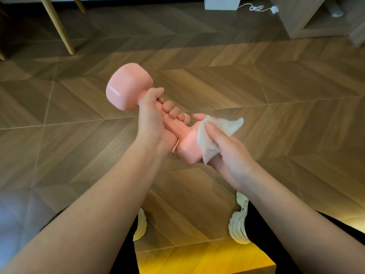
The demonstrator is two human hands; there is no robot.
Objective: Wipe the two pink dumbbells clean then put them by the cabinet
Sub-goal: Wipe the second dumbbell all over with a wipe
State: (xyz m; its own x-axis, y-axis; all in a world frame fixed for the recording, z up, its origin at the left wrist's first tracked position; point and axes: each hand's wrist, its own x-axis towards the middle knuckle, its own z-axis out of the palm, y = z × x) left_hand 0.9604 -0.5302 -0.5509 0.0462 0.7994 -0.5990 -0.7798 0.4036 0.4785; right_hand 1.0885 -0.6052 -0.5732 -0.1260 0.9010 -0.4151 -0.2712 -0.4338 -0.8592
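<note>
One pink dumbbell point(128, 89) is held in the air in front of me, tilted with one head up at the left and the other head low at the right. My left hand point(153, 119) grips its handle with the fingers curled round it. My right hand point(223, 147) holds a white wipe point(217, 133) pressed against the lower head, fingers and thumb wrapped round that head. No second dumbbell is in view.
Below is a wooden herringbone floor point(256, 86). Wooden chair legs point(59, 26) stand at the far left, a light wooden cabinet point(302, 22) at the far right, and a white cord with plug point(262, 7) beside it. My pale shoes point(239, 220) show beneath my arms.
</note>
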